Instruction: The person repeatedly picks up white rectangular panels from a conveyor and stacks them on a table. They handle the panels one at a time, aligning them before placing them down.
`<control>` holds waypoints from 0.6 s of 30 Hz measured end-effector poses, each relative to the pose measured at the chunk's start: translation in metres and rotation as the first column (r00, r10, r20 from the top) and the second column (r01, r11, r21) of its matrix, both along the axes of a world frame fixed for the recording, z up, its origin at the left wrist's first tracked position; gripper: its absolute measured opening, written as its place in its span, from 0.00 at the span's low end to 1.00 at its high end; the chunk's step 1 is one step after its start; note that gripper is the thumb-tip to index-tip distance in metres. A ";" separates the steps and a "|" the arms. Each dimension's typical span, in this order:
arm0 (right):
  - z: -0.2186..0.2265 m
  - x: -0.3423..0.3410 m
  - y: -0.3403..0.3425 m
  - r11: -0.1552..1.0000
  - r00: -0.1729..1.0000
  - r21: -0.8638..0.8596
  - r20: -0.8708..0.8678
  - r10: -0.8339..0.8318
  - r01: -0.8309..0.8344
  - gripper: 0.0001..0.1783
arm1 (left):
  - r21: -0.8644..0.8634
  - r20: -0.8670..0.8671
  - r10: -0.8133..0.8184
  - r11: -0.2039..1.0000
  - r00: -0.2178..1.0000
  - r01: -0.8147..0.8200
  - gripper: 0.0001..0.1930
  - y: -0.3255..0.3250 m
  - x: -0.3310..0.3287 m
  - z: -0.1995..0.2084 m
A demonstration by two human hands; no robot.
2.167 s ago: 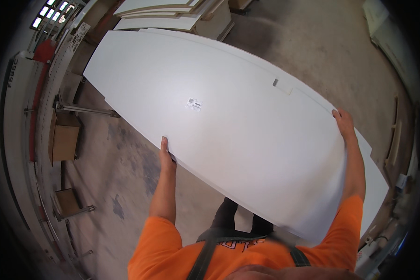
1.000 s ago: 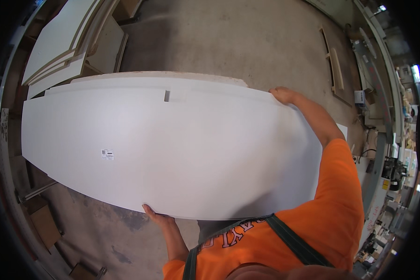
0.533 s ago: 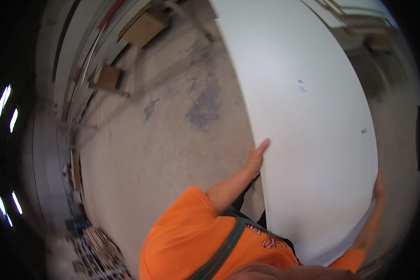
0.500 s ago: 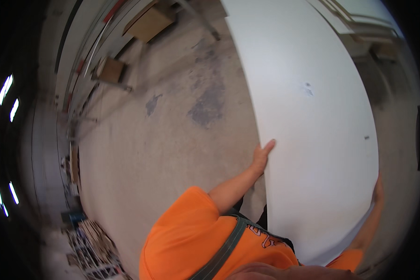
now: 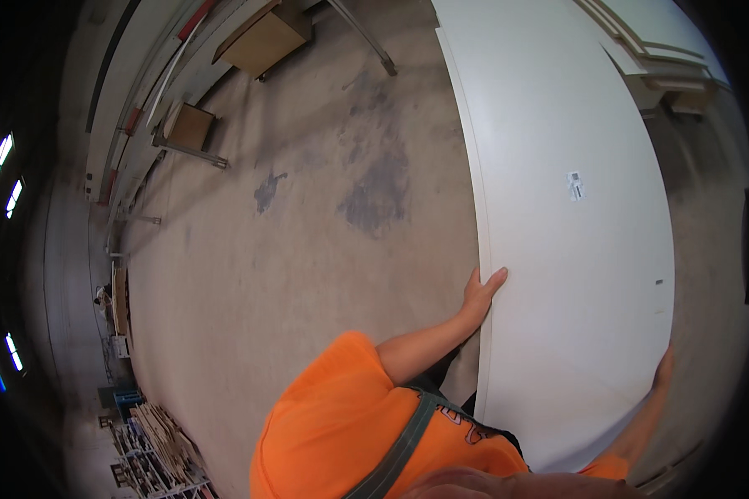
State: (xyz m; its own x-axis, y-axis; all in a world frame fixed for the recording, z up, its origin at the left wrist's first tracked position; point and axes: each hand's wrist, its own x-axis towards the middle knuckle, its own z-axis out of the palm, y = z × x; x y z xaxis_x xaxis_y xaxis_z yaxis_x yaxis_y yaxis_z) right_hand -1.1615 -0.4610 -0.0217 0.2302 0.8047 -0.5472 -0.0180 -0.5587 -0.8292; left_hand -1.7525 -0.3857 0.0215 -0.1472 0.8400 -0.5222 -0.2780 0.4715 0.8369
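An orange-shirted person (image 5: 324,424) is holding a broad white panel (image 5: 558,274), which is filling the view from 1 to 5 o'clock, above a concrete floor (image 5: 308,274). The left grip (image 5: 478,298), at 4 o'clock near the centre, is clasping the nearer long edge, its thumb lying on the upper face while most of its fingers are hiding. The right grip (image 5: 665,368), also toward 4 o'clock but far out, is grasping the opposite long edge; how its fingers are curling is impossible to tell. The hands are probably spanning the width so that the wide sheet is staying balanced and not twisting, and the near end is sitting close to the body, likely for control. Whatever is supporting the far part is out of view.

The long axis is running from 12 to 1 o'clock, where the far end is leaving the view, down to 5 o'clock beside the shirt. The lens is bowing the long edges. A printed label (image 5: 576,186) is facing up, and a small dark slot (image 5: 659,282) is lying near the right edge. Brown boxes (image 5: 266,50) are standing at 10 and 11 o'clock; stacked boards (image 5: 678,29) are lying at 2.
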 end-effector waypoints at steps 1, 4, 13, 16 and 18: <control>0.004 -0.006 -0.004 0.999 0.999 -0.033 0.035 -0.038 0.039 0.34 | -0.021 0.029 0.007 1.000 1.000 -0.006 0.31 0.001 -0.003 0.004; 0.010 -0.018 -0.012 0.995 0.993 -0.061 0.091 -0.072 0.078 0.35 | -0.028 0.051 0.014 1.000 0.999 -0.012 0.32 0.002 -0.007 0.009; 0.050 -0.047 -0.018 0.933 0.529 -0.247 0.845 0.076 0.261 0.37 | 0.102 -0.033 -0.072 0.992 0.997 0.075 0.30 -0.001 -0.019 -0.003; 0.090 -0.084 -0.044 0.972 0.205 -0.044 0.979 -0.004 0.229 0.33 | 0.172 -0.064 -0.038 0.984 0.997 0.048 0.33 0.003 -0.017 -0.008; 0.118 -0.110 -0.078 0.996 0.048 0.036 0.998 -0.040 0.085 0.29 | 0.196 -0.051 -0.041 0.979 0.998 0.050 0.37 0.009 -0.016 -0.017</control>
